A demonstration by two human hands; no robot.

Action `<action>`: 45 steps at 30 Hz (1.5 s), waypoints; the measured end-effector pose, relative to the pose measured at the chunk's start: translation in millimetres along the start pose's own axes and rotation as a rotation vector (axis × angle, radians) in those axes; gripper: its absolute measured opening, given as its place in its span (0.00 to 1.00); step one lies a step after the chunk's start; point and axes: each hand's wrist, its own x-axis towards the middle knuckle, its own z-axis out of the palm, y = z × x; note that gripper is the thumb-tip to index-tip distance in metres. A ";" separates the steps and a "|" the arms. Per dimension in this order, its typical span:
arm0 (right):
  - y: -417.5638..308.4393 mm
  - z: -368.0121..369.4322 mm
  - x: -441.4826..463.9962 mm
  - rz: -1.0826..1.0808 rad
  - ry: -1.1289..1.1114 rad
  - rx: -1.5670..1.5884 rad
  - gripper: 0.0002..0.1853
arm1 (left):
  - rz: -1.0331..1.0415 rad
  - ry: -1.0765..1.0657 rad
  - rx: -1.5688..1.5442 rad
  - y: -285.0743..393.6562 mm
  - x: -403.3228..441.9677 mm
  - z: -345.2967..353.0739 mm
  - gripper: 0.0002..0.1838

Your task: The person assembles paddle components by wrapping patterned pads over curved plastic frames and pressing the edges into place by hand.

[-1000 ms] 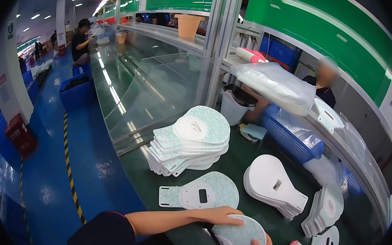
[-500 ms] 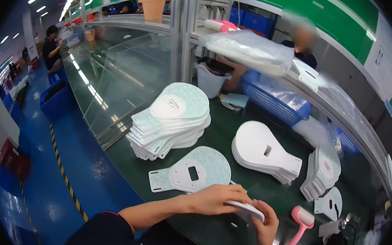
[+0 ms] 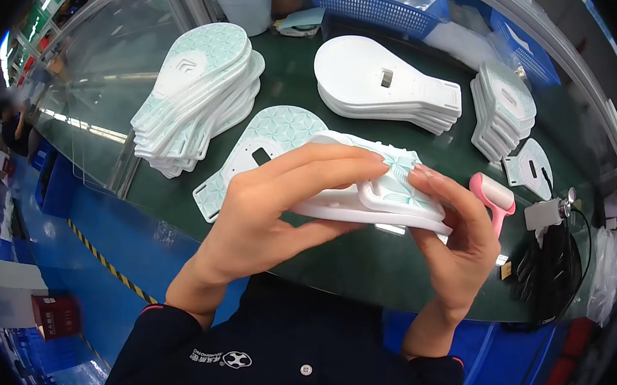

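Note:
Close in front of my chest, my left hand (image 3: 271, 196) and my right hand (image 3: 462, 235) both grip a white plastic part with a mint-patterned face (image 3: 404, 190). My fingers press on its top while the thumbs sit underneath; a flat white layer shows along its lower edge. Whether it is one piece or two fitted together, I cannot tell. Beyond my left hand lies a single mint-patterned paddle-shaped panel (image 3: 281, 124) with a rectangular slot, partly hidden by that hand. A pink-handled lint roller (image 3: 497, 194) lies beside my right hand.
A tall stack of patterned panels (image 3: 203, 58) stands at left, a stack of plain white panels (image 3: 356, 68) behind. At right are stacked smaller panels (image 3: 507, 100), one loose small panel (image 3: 531, 168) and a cabled device (image 3: 543, 215). Blue baskets (image 3: 376, 11) line the back.
Both hands have risen toward the camera with the white part, which is now turned so its mint-patterned side shows. My view has tilted further down onto the table.

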 end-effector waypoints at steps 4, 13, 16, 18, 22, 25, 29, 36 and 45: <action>-10.2 0.8 -0.9 -0.026 -0.022 -0.010 0.26 | 0.058 0.071 0.099 2.8 -4.6 -1.6 0.25; -14.6 5.5 3.0 -0.139 -0.021 0.053 0.27 | 0.122 0.121 0.061 5.3 -7.6 -1.1 0.20; -18.5 2.0 -3.6 -0.123 -0.057 0.030 0.30 | 0.103 0.118 0.070 8.2 -10.0 -0.8 0.20; -18.6 0.3 -4.6 -0.176 -0.081 -0.028 0.30 | 0.079 0.114 0.074 10.9 -10.5 -1.0 0.21; -23.2 10.0 -10.3 -0.050 0.019 0.032 0.30 | -0.052 0.079 -0.028 17.3 -9.3 -0.2 0.23; -24.2 5.5 -9.7 -0.075 -0.056 0.034 0.32 | -0.009 0.030 -0.057 13.1 -9.1 -6.8 0.23; -29.4 -0.6 -6.4 -0.222 -0.168 -0.091 0.37 | 0.232 0.053 -0.072 2.5 -9.9 -5.5 0.19; -19.1 -6.4 -0.4 -0.362 -0.228 -0.002 0.39 | 0.314 0.073 -0.062 7.1 -11.2 -4.7 0.19; -21.2 -6.3 1.2 -0.355 -0.223 -0.068 0.36 | 0.311 0.039 -0.063 8.6 -12.8 -7.1 0.20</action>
